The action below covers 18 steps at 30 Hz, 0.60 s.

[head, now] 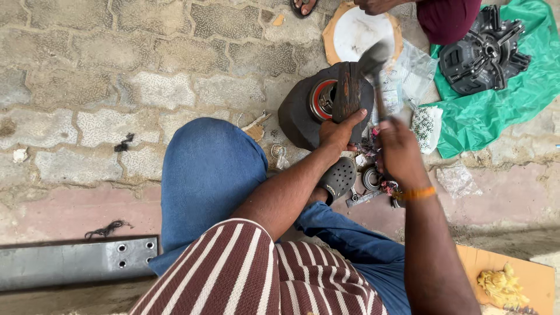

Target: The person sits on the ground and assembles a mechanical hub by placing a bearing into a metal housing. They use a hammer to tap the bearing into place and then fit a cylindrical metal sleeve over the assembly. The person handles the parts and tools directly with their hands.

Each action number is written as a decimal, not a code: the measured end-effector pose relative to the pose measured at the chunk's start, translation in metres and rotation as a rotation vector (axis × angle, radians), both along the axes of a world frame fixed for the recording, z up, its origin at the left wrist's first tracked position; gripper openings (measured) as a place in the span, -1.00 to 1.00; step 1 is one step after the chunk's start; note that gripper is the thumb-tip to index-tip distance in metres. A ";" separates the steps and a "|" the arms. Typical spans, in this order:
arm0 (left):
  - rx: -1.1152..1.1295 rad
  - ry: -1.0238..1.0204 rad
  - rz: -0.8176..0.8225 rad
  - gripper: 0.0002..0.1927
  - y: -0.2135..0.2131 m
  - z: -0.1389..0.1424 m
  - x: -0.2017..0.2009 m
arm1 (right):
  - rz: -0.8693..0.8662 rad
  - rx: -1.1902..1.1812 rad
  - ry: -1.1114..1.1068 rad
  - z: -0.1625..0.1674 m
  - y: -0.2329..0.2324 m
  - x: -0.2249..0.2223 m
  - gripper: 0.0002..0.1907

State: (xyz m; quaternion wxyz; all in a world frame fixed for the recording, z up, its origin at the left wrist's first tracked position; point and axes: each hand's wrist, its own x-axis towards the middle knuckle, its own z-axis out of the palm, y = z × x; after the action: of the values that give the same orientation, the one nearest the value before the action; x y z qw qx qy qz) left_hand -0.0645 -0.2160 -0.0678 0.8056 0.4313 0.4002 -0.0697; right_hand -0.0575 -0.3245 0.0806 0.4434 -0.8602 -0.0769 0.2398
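Left hand (338,133) steadies wood block (347,90) — bearing (322,99) in hub (300,116).

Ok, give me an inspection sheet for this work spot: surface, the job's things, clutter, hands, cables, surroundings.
Surface: paved ground of grey blocks, dusty.
Job's things: dark round part with a metal bearing ring set in it; a dark wooden block stands on the ring; hammer, blurred.
Clutter: plastic bags, small metal parts by the foot.
Hands: left hand grips the wooden block; right hand grips the hammer handle.
Cables: nothing seen.
Surroundings: green sheet under a black clutch assembly; another person's hand; metal bar; cardboard.
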 end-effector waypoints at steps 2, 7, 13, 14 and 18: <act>-0.028 -0.024 0.035 -0.19 -0.001 0.000 0.000 | 0.004 -0.080 0.085 -0.006 0.001 0.004 -0.65; -0.034 -0.031 0.036 -0.20 -0.002 -0.001 0.002 | -0.074 0.174 0.184 0.014 -0.001 -0.002 -0.70; -0.032 -0.025 0.017 -0.19 -0.003 -0.003 0.002 | -0.057 0.522 -0.171 0.040 -0.012 -0.022 -0.65; -0.024 -0.028 0.018 -0.19 -0.004 -0.004 0.002 | -0.051 0.555 -0.216 0.037 -0.014 -0.023 -0.64; -0.011 -0.038 0.012 -0.16 -0.004 -0.003 0.001 | -0.049 0.474 -0.232 0.006 -0.013 -0.009 -0.63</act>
State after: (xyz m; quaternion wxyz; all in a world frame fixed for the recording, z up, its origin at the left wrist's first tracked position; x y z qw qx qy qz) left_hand -0.0635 -0.2196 -0.0705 0.8158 0.4257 0.3871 -0.0587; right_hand -0.0669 -0.3374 0.0863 0.6266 -0.7555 -0.1605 0.1043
